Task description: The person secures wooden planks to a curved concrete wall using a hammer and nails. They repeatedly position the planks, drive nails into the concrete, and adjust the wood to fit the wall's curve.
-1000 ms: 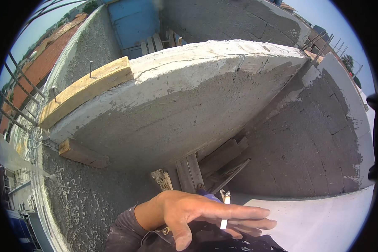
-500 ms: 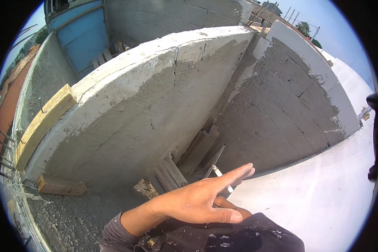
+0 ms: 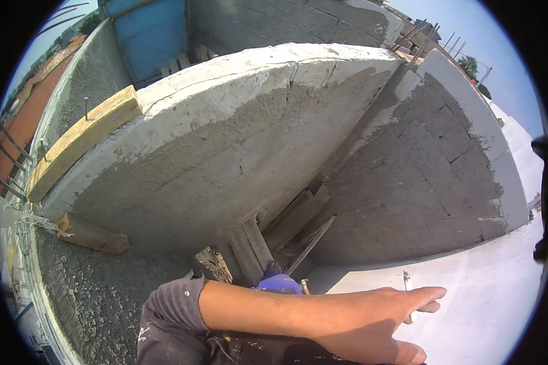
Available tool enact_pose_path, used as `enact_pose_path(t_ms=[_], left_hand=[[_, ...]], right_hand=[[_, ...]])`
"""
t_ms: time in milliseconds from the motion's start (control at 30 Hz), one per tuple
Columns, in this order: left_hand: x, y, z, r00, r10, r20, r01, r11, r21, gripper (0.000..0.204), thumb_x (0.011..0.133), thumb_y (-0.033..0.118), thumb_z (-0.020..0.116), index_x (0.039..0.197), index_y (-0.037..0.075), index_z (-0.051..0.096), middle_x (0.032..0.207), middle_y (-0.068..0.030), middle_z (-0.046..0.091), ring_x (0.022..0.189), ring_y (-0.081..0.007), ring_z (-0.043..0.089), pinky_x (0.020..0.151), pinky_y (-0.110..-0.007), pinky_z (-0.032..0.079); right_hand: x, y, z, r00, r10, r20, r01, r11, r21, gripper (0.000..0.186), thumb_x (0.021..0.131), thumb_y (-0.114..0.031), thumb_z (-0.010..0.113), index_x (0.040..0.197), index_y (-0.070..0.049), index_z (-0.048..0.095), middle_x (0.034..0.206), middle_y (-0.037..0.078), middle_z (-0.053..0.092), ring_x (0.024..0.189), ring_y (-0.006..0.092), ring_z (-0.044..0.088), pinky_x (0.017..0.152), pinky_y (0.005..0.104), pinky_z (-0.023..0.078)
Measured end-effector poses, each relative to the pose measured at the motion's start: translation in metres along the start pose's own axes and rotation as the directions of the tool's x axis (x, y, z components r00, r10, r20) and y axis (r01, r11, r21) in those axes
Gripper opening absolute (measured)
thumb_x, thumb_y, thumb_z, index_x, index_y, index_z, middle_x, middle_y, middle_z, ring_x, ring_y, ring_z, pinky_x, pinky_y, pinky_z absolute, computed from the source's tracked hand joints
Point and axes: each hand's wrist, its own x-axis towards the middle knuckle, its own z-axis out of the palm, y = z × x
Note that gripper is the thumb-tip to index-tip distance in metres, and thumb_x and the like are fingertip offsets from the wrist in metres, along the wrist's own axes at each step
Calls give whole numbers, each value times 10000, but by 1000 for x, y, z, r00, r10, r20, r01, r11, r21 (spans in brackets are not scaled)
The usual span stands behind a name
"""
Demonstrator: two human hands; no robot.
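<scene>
My left hand (image 3: pixel 371 319) reaches across in front of me toward the right, its bare forearm coming out of a dark, paint-flecked sleeve (image 3: pixel 173 310). Between its outstretched fingers it holds a lit-looking white cigarette (image 3: pixel 408 281), which stands nearly upright with its greyish tip on top. The thumb hangs apart, lower down. Below the hand lies a smooth white surface (image 3: pixel 469 274). My right hand is not in view.
A rough, partly plastered wall (image 3: pixel 225 146) crosses ahead and meets a grey block wall (image 3: pixel 420 164). Wooden planks (image 3: pixel 252 246) lie in the gap below, by a bare foot (image 3: pixel 276 267). A nailed timber piece (image 3: pixel 85 143) rests at left, near protruding steel bars (image 3: pixel 9 143).
My left hand has moved right and slightly down with the cigarette, showing more forearm. The view has shifted, and the foot and blue cloth now show beyond the arm.
</scene>
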Motion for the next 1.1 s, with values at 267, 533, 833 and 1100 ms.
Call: enact_pose_path(t_ms=[267,533,833,1100], left_hand=[[-78,-53,-7,979,206,-1,-206,977,62,543,679,194,961,1134,23,720,1119,-111,703,980,-250,696,847,-386,537],[-81,-69,16,870,271,-413,-315,948,-42,157,926,182,811,873,91,696,888,-38,709,830,-200,668,729,-357,509],[-52,-83,43,909,19,-417,-398,339,-852,247,967,182,801,912,-11,657,823,-114,680,751,-223,653,670,-347,529],[-62,-98,6,895,103,-433,-368,719,-589,118,937,69,789,951,11,688,816,-189,720,706,-295,731,664,-394,513]], right_hand=[[6,6,-2,1000,13,14,-11,990,-137,479,1000,-451,716,903,18,721,707,101,634,561,222,598,493,443,462],[38,-66,-19,999,-50,10,50,998,-26,555,973,-495,733,1108,42,767,877,134,732,697,216,693,536,375,550],[47,-85,5,983,-177,-51,176,984,-33,650,981,-579,649,1060,54,775,922,195,782,802,295,784,755,405,613],[34,39,46,979,196,55,-203,919,338,464,1001,-447,713,875,-3,673,670,84,614,542,209,603,484,375,485]])
